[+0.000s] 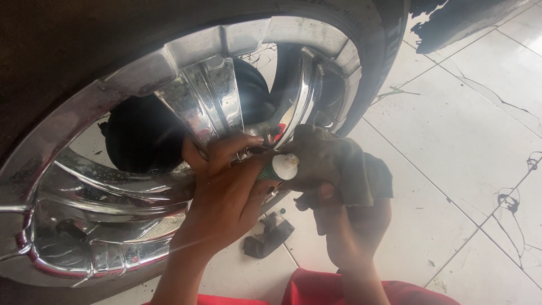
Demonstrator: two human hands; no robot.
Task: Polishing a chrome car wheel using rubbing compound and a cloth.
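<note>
Item: chrome wheel [141, 186], mounted in a black tyre [384, 51], seen close from above. Broad mirror-bright spokes are noted, curved and ribbed, streaked with grime and spotted with small marks; dark hollows are seen between them.

Left hand [226, 186]: closed round a small tube [278, 168], green-bodied with a white nozzle end, which is held pinched between thumb and fingers against the lower rim beside a spoke. The nozzle is turned toward the cloth.

Right hand [344, 226]: closed on a rag [339, 164], brown, soft and crumpled, bunched up against the rim and touching the tube's tip. Only the thumb and part of the palm are shown; the fingers are hidden under the cloth.

Step in hand, as judged: compound is being put from the tube onto the rag, or onto the metal just at the rag. The next move would call for a light squeeze so that only a little is let out, a firm hold on the cloth, and steady rubbing along the spoke's curve.

Also recorded: a dark scrap of rubber or cloth [268, 234] lying on the floor below the hands; floor tiles [468, 135], pale, glossy, crossed by hairline cracks and grey joints; red garment [350, 291] at the lower edge.
</note>
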